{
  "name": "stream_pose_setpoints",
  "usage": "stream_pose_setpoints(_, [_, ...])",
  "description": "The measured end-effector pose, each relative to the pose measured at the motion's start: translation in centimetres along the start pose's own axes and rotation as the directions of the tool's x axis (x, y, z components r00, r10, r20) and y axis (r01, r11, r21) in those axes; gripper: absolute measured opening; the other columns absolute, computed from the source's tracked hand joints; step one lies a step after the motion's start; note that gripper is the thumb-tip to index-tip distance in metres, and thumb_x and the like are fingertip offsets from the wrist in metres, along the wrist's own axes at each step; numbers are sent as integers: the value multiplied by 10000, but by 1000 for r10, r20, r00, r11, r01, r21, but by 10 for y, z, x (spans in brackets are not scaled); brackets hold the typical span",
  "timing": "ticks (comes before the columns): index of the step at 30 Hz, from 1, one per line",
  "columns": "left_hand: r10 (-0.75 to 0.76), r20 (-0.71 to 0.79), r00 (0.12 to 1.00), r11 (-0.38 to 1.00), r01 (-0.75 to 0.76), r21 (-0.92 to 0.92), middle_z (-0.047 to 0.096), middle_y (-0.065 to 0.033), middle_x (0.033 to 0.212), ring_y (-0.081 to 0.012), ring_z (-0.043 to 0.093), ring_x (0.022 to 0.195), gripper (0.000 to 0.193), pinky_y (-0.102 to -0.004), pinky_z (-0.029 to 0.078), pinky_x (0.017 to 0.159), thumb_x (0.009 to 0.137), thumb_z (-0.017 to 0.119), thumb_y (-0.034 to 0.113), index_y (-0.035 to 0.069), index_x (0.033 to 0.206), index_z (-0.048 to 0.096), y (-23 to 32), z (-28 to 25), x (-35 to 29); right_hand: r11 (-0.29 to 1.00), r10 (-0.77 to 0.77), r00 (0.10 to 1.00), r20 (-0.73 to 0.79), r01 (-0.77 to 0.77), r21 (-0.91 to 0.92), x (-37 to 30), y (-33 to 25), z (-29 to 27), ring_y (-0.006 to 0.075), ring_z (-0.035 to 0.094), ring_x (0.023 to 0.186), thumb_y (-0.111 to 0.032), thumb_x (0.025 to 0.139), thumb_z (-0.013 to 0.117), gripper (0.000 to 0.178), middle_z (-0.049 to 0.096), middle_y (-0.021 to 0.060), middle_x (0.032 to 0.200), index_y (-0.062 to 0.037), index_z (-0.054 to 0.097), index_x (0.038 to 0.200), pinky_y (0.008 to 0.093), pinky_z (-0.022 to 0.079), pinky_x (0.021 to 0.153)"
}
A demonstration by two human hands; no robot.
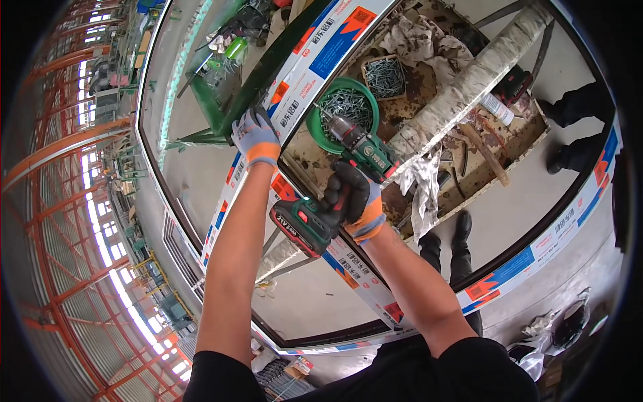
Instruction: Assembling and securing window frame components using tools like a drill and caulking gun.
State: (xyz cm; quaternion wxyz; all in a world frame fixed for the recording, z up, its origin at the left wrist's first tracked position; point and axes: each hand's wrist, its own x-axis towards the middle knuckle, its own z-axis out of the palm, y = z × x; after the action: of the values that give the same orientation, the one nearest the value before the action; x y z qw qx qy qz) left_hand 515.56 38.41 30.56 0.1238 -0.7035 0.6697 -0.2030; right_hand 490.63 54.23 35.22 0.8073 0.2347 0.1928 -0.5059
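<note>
My right hand, in a black and orange glove, grips the handle of a green cordless drill with a red and black battery. The drill's nose points up and left, over a green bowl of screws. My left hand, in a grey and orange glove, presses on a long metal frame bar wrapped in white, blue and orange film. The bar runs diagonally between my two hands.
A dirty workbench holds a box of screws, rags, a wrapped roll and a spray can. Another person's dark legs and shoes stand at the right. A large window frame with glass lies below.
</note>
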Motion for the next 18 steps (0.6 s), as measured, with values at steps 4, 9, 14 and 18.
stream_pose_setpoints(4, [70,48,996,997,-72,28,459,-135,1399,-311,432,1290,729,-428,299,1109,766,701,357,64,1386,453,33,-23,-9,998,-26,999,-42,24,-53,0,-11,-6,203,536,545,-182,892,600,147,536,43,684,-99,534,993,404,473,534])
stream_pose_setpoints(9, [57,-33,998,998,-58,-6,450,-136,1413,-306,414,1309,727,-429,274,1126,767,688,379,66,1383,463,7,0,-1,999,-14,1000,-19,13,-37,0,0,0,208,541,551,-166,893,601,124,536,52,697,-109,515,961,406,473,528])
stream_pose_setpoints(14, [44,37,998,998,-42,-50,448,-140,1416,-294,414,1312,723,-437,269,1128,766,683,367,63,1385,465,23,-6,-8,999,-6,999,-31,4,-40,1,-10,-3,206,538,549,-164,895,604,118,532,49,695,-116,512,952,406,473,526])
stream_pose_setpoints(18, [26,22,999,999,-26,-26,449,-144,1414,-301,413,1313,729,-440,268,1128,762,691,370,62,1382,465,13,3,-1,999,-4,1000,-5,3,-39,2,-5,-4,209,531,544,-166,894,608,126,528,48,695,-119,511,960,405,471,526])
